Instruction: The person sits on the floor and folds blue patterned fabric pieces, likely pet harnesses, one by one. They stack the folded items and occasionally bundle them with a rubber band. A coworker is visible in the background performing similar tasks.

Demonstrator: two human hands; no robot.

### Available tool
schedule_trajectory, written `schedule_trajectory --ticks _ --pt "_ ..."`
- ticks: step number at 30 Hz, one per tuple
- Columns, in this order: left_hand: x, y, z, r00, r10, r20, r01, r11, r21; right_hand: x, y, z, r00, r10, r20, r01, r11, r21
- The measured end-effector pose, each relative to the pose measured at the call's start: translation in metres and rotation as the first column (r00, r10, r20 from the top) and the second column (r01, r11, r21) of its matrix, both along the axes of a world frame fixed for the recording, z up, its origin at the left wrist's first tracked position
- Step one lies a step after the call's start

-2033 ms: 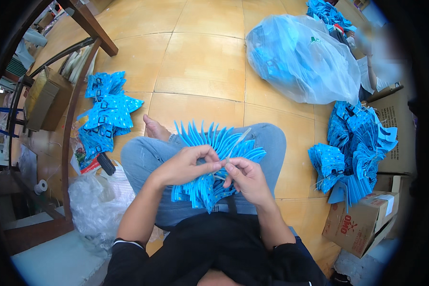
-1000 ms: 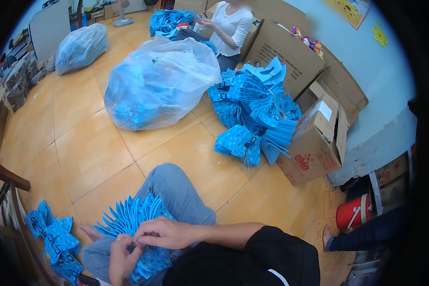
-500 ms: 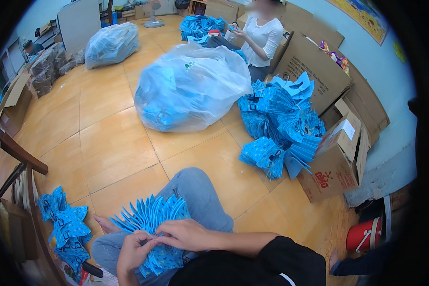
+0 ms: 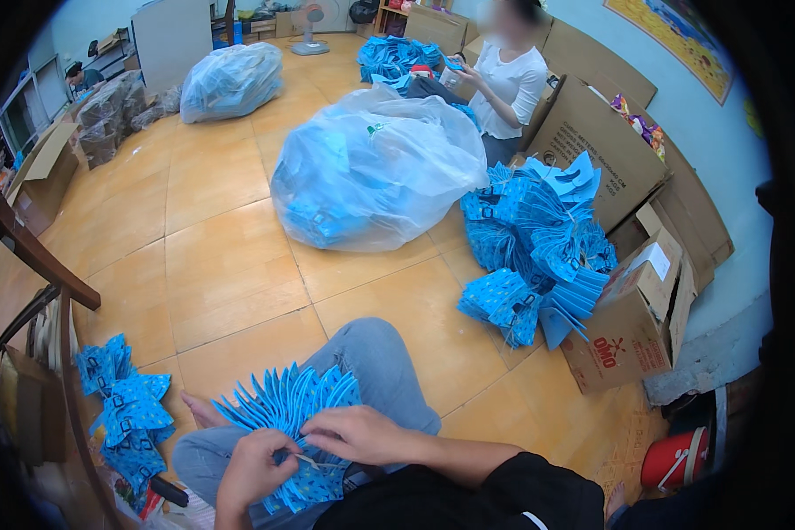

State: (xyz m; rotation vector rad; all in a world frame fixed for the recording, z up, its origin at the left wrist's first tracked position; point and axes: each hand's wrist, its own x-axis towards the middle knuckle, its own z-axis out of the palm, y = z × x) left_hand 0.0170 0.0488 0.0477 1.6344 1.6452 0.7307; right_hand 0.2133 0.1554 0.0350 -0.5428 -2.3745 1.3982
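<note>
A fanned bundle of blue patterned flat pieces point(image 4: 278, 397) lies across my lap, gathered in at its middle. My left hand point(image 4: 258, 466) is closed in a pinch at the gathered part, on a thin pale tie point(image 4: 316, 461) that stretches over the pieces. From the right, my right hand point(image 4: 358, 433) rests on the bundle with bent fingers pressed together close to the left fingertips. What the right fingertips grip, if anything, is hidden. More blue bundles point(image 4: 132, 411) lie on the floor at my left.
Ahead stands a large translucent bag point(image 4: 375, 172) of blue pieces. A tall pile of blue bundles point(image 4: 539, 238) and a cardboard box point(image 4: 627, 327) are at the right. Another person point(image 4: 508, 84) sits beyond the bag. A wooden chair point(image 4: 40, 252) is at the left, a red bucket point(image 4: 674, 459) at the lower right.
My hands have moved slightly apart at the bundle's middle, and the pale tie now shows between them. The whole view has shifted a little; the bundle stays on my lap.
</note>
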Motion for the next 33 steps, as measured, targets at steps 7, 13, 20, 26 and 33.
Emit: schedule_trajectory --ticks 7,13,20,26,33 --pt "0.004 0.013 -0.001 0.938 -0.089 -0.335 0.162 0.968 0.194 -0.013 -0.011 -0.017 0.996 -0.068 -0.06 0.068 0.998 -0.006" --pt "0.011 0.004 -0.002 0.957 -0.071 -0.28 0.143 0.958 0.248 -0.009 -0.017 -0.023 1.0 -0.017 0.008 0.018 0.945 -0.326" --pt "0.005 -0.006 -0.003 0.976 -0.034 -0.213 0.082 0.972 0.219 -0.012 -0.018 -0.014 0.991 0.091 0.103 -0.046 0.925 -0.376" --pt "0.004 -0.008 0.001 0.992 0.027 -0.122 0.0 0.976 0.217 -0.013 -0.018 -0.02 0.994 0.092 0.056 -0.072 0.957 -0.281" --pt "-0.014 -0.01 -0.011 1.0 -0.013 0.023 0.008 0.977 0.214 -0.006 -0.02 -0.03 0.997 0.043 -0.067 -0.031 0.985 0.171"
